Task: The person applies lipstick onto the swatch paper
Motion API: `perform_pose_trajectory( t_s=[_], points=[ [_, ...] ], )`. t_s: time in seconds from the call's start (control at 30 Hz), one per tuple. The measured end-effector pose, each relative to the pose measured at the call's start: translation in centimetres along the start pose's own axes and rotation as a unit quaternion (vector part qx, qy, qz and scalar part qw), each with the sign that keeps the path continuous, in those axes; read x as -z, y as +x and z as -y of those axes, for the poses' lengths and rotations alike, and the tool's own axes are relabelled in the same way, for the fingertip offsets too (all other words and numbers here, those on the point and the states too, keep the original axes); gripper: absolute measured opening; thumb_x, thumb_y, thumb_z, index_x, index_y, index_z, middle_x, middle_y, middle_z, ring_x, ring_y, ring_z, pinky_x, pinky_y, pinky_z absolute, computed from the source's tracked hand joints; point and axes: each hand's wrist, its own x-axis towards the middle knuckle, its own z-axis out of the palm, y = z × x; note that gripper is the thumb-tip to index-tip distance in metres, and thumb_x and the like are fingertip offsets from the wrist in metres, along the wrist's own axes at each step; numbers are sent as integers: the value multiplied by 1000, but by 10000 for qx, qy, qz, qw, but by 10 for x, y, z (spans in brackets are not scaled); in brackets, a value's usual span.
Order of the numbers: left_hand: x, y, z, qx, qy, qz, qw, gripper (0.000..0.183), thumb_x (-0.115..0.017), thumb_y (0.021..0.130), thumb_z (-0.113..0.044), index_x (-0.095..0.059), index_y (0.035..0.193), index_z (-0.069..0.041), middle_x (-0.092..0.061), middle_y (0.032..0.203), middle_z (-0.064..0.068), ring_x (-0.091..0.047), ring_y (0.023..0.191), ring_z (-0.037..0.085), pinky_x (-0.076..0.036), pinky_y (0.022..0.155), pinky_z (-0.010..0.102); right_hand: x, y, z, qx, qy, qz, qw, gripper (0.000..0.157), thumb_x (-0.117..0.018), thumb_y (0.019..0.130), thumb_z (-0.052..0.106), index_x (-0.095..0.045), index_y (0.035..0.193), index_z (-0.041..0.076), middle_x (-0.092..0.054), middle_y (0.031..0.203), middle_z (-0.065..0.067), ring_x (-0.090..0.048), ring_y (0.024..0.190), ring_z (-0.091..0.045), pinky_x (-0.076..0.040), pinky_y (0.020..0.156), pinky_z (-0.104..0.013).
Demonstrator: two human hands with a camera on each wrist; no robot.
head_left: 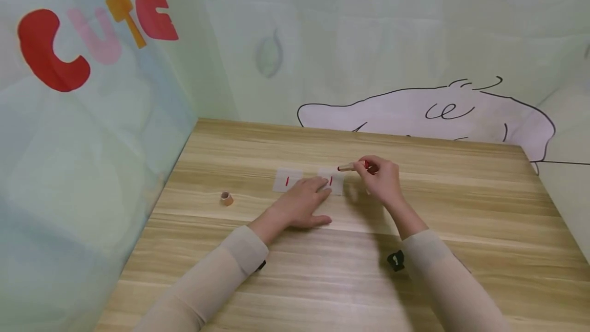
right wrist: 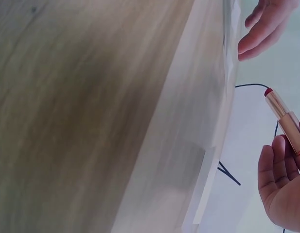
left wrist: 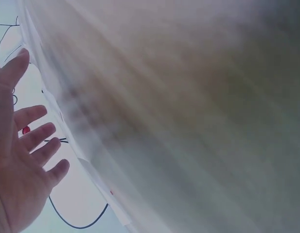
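My right hand (head_left: 381, 181) grips a lipstick (head_left: 352, 166) with a red tip and a gold tube, held just above the right-hand piece of white paper (head_left: 338, 186). In the right wrist view the lipstick (right wrist: 286, 121) stands out of its tube between thumb and fingers. My left hand (head_left: 304, 201) lies with fingers extended, its fingertips at the left edge of that paper. A short red stroke marks it. The left-hand piece of white paper (head_left: 280, 181) bears a similar red stroke and is partly covered by the left hand.
A small gold lipstick cap (head_left: 226, 199) stands on the wooden table (head_left: 193, 250), left of the papers. Printed cloth walls (head_left: 230, 40) with lettering and a cartoon animal rise behind the table and along its left side. Black wrist gear (head_left: 395, 260) shows by the right sleeve.
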Motion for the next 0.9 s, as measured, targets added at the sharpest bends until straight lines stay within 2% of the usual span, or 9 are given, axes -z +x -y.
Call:
perform_pose_trajectory(
  t_s=[0.4, 0.9],
  points=[
    [5, 11, -11, -123, -105, -253, 9995, 77, -62, 94, -60, -51, 148, -7, -41, 156, 14, -34, 146, 29, -29, 119, 44, 15, 0, -5, -19, 18, -300, 9995, 15, -75, 91, 13, -74, 89, -2, -69, 78, -11, -61, 67, -10, -45, 56, -12],
    [9, 32, -33, -98, 55, -75, 9999, 76, -58, 95, -62, -49, 150, -10, -38, 159, 12, -33, 147, 27, -27, 121, 44, 34, -3, -21, -130, 87, -531, 9985, 16, -75, 91, 13, -73, 86, -2, -70, 76, -11, -60, 64, -7, -45, 56, -11]
  ],
)
